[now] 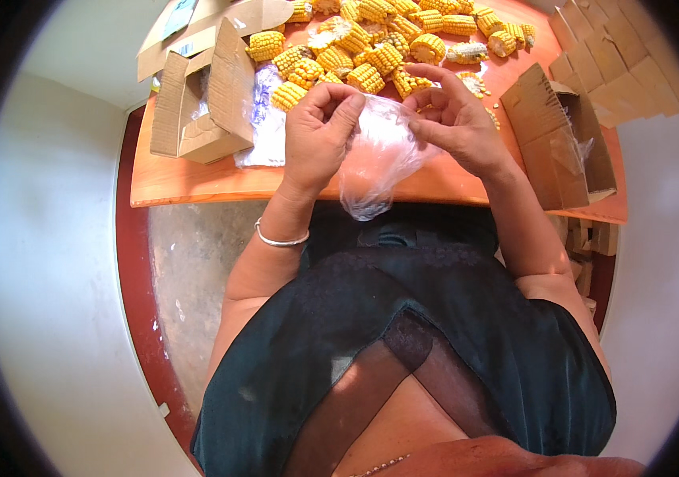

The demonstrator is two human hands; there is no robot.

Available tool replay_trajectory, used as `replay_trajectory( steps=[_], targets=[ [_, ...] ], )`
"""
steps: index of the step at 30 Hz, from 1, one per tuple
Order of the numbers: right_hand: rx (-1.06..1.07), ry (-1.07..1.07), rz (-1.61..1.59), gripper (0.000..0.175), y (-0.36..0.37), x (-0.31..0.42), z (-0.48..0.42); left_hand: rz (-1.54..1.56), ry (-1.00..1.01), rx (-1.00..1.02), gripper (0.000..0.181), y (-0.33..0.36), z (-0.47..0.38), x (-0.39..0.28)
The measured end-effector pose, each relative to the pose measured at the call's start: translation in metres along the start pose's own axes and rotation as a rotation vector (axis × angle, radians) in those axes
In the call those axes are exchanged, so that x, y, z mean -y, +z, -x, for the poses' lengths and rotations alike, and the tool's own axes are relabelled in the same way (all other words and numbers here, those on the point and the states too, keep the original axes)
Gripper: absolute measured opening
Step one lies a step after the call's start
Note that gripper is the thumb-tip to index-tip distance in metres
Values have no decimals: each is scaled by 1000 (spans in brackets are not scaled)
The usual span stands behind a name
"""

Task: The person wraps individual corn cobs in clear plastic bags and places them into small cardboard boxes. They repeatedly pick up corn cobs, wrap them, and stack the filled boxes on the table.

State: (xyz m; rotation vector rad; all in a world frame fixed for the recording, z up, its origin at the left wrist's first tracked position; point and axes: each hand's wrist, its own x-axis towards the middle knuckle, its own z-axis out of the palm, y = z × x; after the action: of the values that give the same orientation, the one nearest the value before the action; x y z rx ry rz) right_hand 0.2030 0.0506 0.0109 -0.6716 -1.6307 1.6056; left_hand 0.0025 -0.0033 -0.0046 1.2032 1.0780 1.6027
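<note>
A thin clear plastic bag (pixel 375 155) hangs over the table's front edge, its rim up between my hands. My left hand (pixel 324 131) pinches the rim between thumb and fingers. At the bag's other side, my right hand (pixel 456 125) has its thumb against the plastic, with some fingers raised and curled; how firmly it grips is unclear. Just beyond both hands lie many cut pieces of yellow corn on the cob (pixel 366 77), heaped on the table. Whether anything is inside the bag cannot be told.
On the orange wooden table (pixel 208 186), an open cardboard box (pixel 220 95) stands at left beside flat printed plastic bags (pixel 268 131). Another open cardboard box (pixel 545 143), with clear plastic in it, is at right. Stacked cardboard (pixel 626 65) rises behind it.
</note>
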Motion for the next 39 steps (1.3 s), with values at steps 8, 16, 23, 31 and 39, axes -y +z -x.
replay_trajectory(
  steps=[8, 16, 23, 31, 39],
  targets=[
    [-282, 5, -116, 34, -5, -2, -1, 173, -72, -51, 22, -5, 0, 4],
    [-207, -20, -11, 13, -11, -10, 3, 205, -95, -115, 26, -6, 0, 6],
    [-171, -100, -83, 12, -19, -14, 3, -239, 81, -44, 33, -18, -4, -6],
    [-222, -74, -253, 44, -2, -8, -1, -106, -92, 187, 12, -3, 3, 0],
    [-369, 192, -393, 25, 9, -34, 4, -29, -26, 8, 12, 6, 2, 7]
  ],
)
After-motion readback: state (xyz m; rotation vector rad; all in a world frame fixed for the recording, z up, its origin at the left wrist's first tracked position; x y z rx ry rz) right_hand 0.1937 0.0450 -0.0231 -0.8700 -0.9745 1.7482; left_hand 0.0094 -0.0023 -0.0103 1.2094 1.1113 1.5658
